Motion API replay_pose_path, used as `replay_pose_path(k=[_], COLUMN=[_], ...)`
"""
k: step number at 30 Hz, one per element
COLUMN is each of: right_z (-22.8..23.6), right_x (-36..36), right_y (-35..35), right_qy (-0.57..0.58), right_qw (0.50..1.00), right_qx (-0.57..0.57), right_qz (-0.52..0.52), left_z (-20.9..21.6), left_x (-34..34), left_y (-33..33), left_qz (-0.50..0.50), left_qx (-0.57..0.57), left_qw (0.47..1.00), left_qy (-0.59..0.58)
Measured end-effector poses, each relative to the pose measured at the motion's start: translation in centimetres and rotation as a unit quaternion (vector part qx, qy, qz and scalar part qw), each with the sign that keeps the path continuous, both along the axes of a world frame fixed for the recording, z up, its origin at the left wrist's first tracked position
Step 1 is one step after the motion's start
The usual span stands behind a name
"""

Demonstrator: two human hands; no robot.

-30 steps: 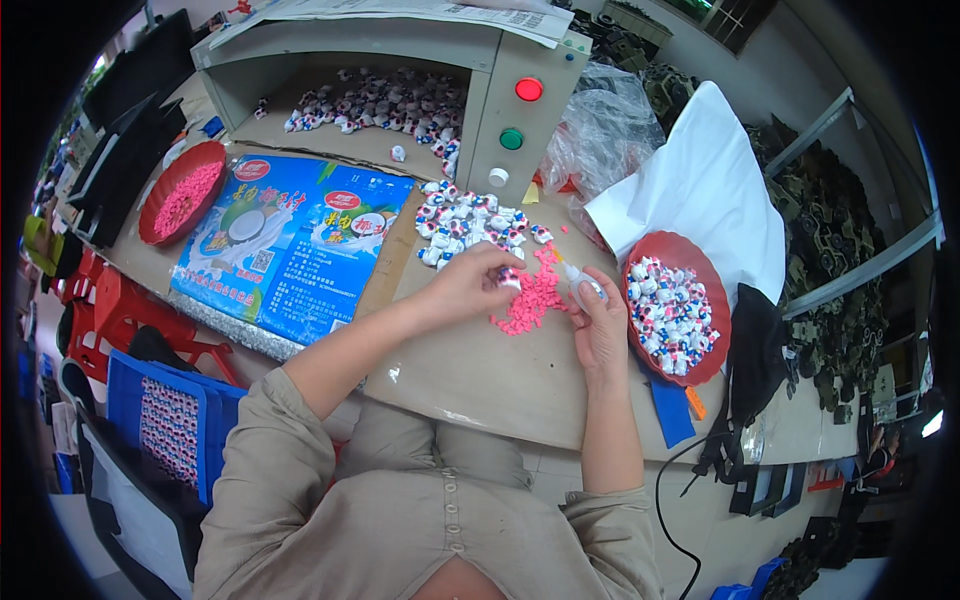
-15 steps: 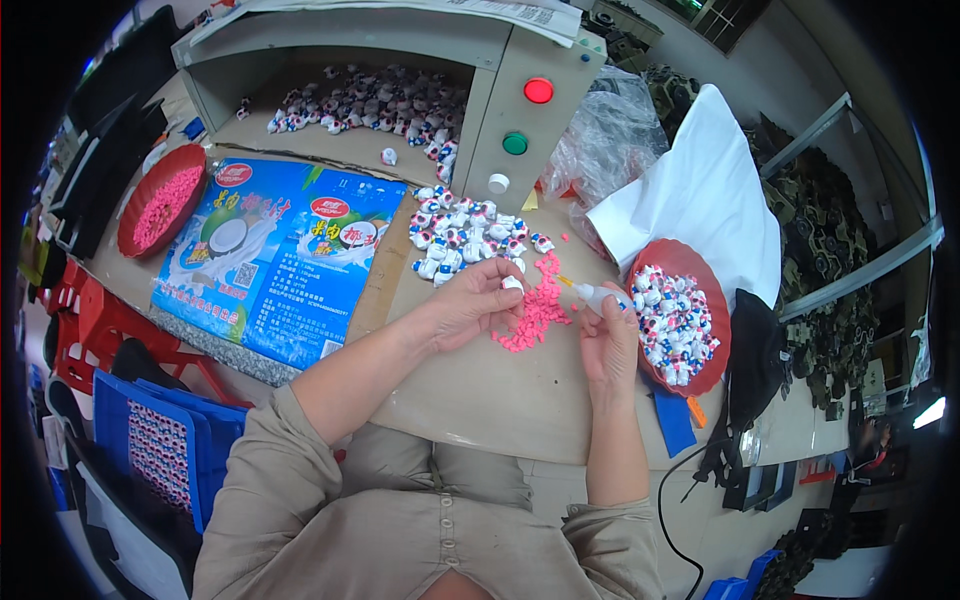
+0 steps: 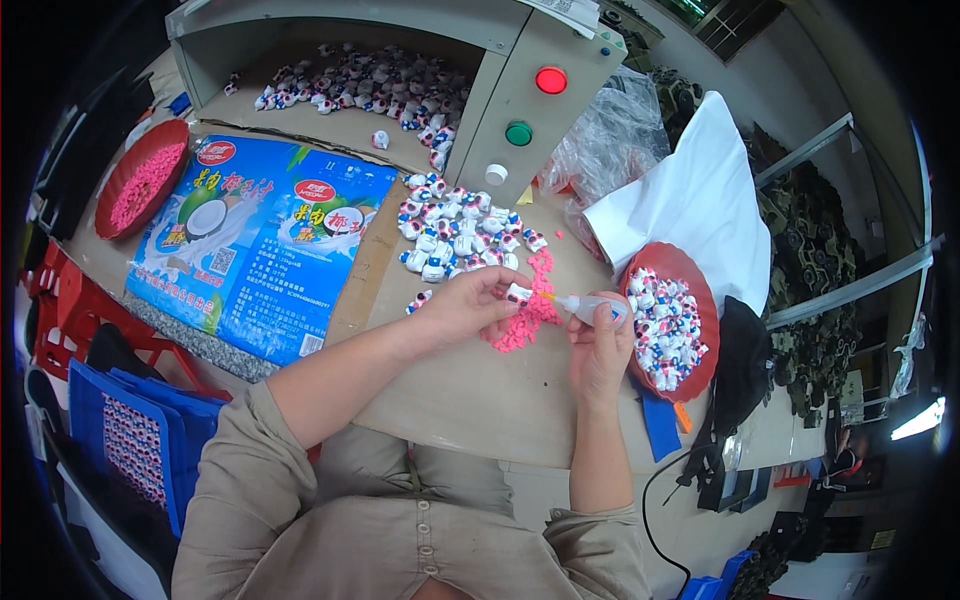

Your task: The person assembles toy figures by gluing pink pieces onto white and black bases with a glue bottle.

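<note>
Between the fingertips of my left hand (image 3: 465,310) is a small white figurine (image 3: 518,293) with dark marks on it. My right hand (image 3: 598,358) grips a small translucent squeeze bottle (image 3: 603,309); its thin yellowish nozzle points left, at or very close to the figurine. Whether the tip touches it I cannot tell. Small pink pieces (image 3: 522,328) lie loose on the table below and behind my fingers. Just beyond my left hand is a heap of white figurines (image 3: 455,235) with blue and pink parts. One more figurine (image 3: 418,301) rests beside my left wrist.
At right stands a red bowl (image 3: 708,318) of figurines, near a white sheet (image 3: 690,200). A grey machine (image 3: 505,120) with buttons rises behind, more figurines in its opening. At left are a blue printed cardboard sheet (image 3: 270,270) and a red bowl (image 3: 112,200) of pink pieces.
The bottle's nozzle has come closer to the figurine, which now shows its dark marks. A figurine beside my left wrist has come into sight. The whole view has shifted slightly.
</note>
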State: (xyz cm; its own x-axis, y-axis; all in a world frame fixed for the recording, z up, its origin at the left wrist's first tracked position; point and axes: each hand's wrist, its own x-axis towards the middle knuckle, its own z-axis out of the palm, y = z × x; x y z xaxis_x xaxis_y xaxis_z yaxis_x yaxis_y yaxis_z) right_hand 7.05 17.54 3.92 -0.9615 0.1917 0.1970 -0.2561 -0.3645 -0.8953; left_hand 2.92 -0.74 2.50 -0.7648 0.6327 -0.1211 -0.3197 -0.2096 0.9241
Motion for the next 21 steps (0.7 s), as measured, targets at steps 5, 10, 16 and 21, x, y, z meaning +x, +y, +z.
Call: replay_pose_path(k=[5,10,16,21], right_z=[-0.8,-0.8,-1.2,-1.1], right_x=[0.1,0.5,0.6,0.6], right_y=[0.1,-0.6,-0.3,-0.4], right_qy=[0.029,0.065,0.071,0.061], right_qw=[0.995,0.978,0.972,0.974], right_qx=[0.096,0.194,0.218,0.217], right_qz=[-0.030,-0.047,-0.044,-0.040], left_z=[-0.9,-1.1,-1.1,-0.8], left_x=[-0.6,-0.6,-0.5,-0.5], left_y=[0.4,0.4,0.4,0.4], left_qz=[0.061,0.049,0.055,0.058], left_qx=[-0.014,-0.033,-0.018,-0.015], left_qw=[0.994,0.994,0.994,0.994], left_qy=[0.092,0.093,0.091,0.093])
